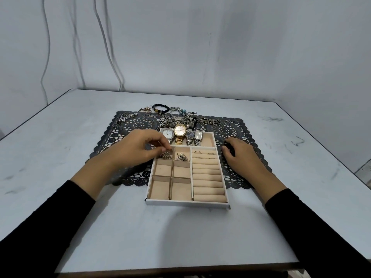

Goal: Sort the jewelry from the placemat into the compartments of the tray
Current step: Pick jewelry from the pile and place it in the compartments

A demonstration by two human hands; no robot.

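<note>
Left hand [140, 150]: fingertips drawn together, pinching the top of the fan piece [166, 156]. The piece sits in the small tray [186, 202] cell directly under those fingertips, the far-left one of the six. The wrist lies across the tray's left rim and the mat [236, 127].

Next cell right of the left fingertips: a small earring tangle [182, 157]. The four cells nearer the person than the hand show only lining.

Just beyond the left knuckles: the long far cell with four watches [180, 131] side by side. The silver square one nearly touches the hand. The right end of that cell is bare.

Right hand [239, 155]: palm down on the mat just right of the tray, fingers curled inward beside the rim. There is a dark patch under the fingertips; can't tell whether it's an item or the mat, so can't tell if the hand holds anything.

Between the hands: the ring rolls, with a few rings [197, 152] in the two far slots.

Beyond both hands, past the watches: the unsorted pile [176, 116] at the mat's far edge, with a black bead bracelet [160, 108] on top-left and loose hoops [120, 119] far-left of the left hand. The watches and the tray's far wall stand between the hands and the pile.

Everything is on a grey table [80, 197]; cables [46, 57] hang on the wall behind.
</note>
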